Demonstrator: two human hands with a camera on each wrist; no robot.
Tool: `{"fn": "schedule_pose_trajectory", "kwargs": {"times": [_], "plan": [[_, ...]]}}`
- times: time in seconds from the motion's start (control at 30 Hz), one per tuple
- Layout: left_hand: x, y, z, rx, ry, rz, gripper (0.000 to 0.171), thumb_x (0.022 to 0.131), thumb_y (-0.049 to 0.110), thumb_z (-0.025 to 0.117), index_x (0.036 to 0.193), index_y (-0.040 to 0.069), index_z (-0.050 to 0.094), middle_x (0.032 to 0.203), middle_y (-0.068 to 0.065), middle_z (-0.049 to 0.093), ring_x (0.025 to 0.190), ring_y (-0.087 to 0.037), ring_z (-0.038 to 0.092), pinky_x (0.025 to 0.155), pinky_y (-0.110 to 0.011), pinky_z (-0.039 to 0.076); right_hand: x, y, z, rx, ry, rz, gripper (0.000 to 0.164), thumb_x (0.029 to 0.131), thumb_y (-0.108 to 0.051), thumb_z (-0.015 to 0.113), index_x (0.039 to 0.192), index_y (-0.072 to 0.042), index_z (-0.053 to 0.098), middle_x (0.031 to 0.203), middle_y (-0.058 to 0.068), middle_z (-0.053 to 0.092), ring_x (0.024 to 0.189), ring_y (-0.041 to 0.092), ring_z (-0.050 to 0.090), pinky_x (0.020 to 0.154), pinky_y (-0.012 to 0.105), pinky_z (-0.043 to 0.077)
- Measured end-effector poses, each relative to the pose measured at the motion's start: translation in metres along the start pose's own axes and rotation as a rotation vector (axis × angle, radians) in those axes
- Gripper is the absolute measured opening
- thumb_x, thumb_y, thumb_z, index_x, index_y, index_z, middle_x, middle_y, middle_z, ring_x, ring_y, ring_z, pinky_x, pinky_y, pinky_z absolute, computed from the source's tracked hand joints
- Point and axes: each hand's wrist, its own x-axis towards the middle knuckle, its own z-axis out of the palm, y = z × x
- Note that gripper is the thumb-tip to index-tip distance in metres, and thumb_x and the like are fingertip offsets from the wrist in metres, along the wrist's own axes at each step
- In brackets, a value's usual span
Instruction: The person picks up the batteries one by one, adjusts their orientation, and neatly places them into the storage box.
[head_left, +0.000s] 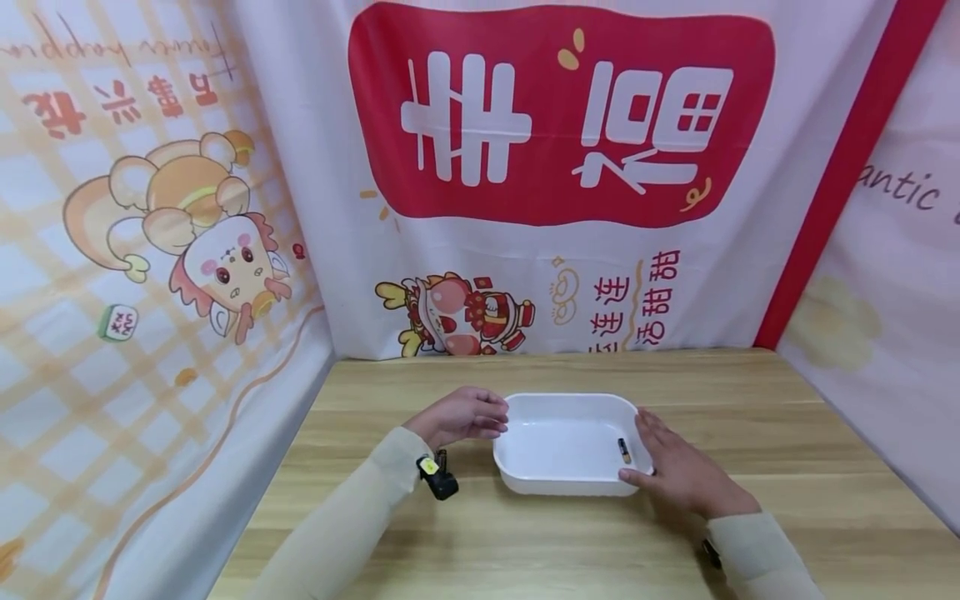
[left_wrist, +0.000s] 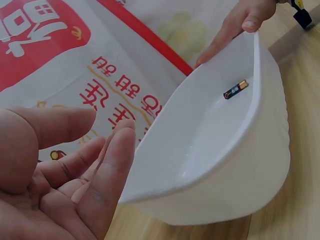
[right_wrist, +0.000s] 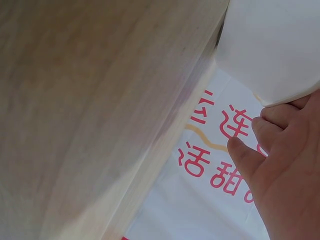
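A white rectangular dish (head_left: 562, 486) with rounded corners is between my two hands. Inside it, at the right end, lies a small black-and-copper battery (head_left: 624, 451), also visible in the left wrist view (left_wrist: 235, 89). My right hand (head_left: 686, 471) grips the dish's right end, its thumb at the front corner and its fingers along the side toward the back. At the left end is my left hand (head_left: 463, 415), fingers loosely bent close to the rim. The left wrist view shows its thumb and fingers apart, with nothing between them.
The wood-grain table (head_left: 420, 542) lies under the dish. Behind it hangs a white cloth (head_left: 450, 242) with red print, and a checked cloth (head_left: 112, 358) covers the left side. A small black device (head_left: 438, 477) is strapped at the left wrist.
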Motion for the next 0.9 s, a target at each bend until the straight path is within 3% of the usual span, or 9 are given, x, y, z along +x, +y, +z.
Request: {"fn": "schedule_pose_trajectory", "kwargs": {"times": [0.27,0.47,0.6,0.9], "plan": [[-0.012,-0.013,-0.018,0.014,0.006,0.016,0.037,0.096,0.01,0.06,0.126,-0.01,0.052,0.115,-0.025,0.061,0.092,-0.025,0.067,0.088,-0.039,0.056,-0.001,0.0,0.003,0.001,0.022,-0.021,0.102,0.087,-0.072,0.048,0.153,0.0,0.018,0.161,0.015,0.013,0.144,0.038,0.016,0.113,0.057,0.023],[-0.022,-0.021,-0.033,0.003,0.027,0.007,0.023,0.097,0.011,0.059,0.117,-0.002,0.059,0.115,-0.026,0.06,0.099,-0.031,0.065,0.093,-0.043,0.053,-0.003,0.0,0.008,0.003,-0.001,-0.005,0.107,0.084,-0.078,0.044,0.154,-0.002,0.017,0.161,0.013,0.012,0.144,0.037,0.015,0.113,0.058,0.024],[-0.027,-0.022,-0.04,-0.001,0.045,0.019,0.023,0.097,0.012,0.06,0.116,-0.002,0.059,0.111,-0.023,0.062,0.103,-0.035,0.063,0.093,-0.044,0.052,-0.003,0.0,0.008,0.004,0.001,-0.002,0.106,0.084,-0.078,0.044,0.154,-0.003,0.018,0.161,0.012,0.012,0.145,0.036,0.015,0.113,0.057,0.023],[-0.036,-0.02,-0.052,0.006,0.082,0.026,0.026,0.096,0.015,0.062,0.116,-0.001,0.058,0.106,-0.02,0.064,0.092,-0.025,0.067,0.09,-0.041,0.055,-0.001,0.0,0.001,0.0,-0.002,0.013,0.106,0.084,-0.077,0.045,0.154,-0.003,0.017,0.161,0.013,0.012,0.144,0.037,0.015,0.113,0.059,0.023]]}}
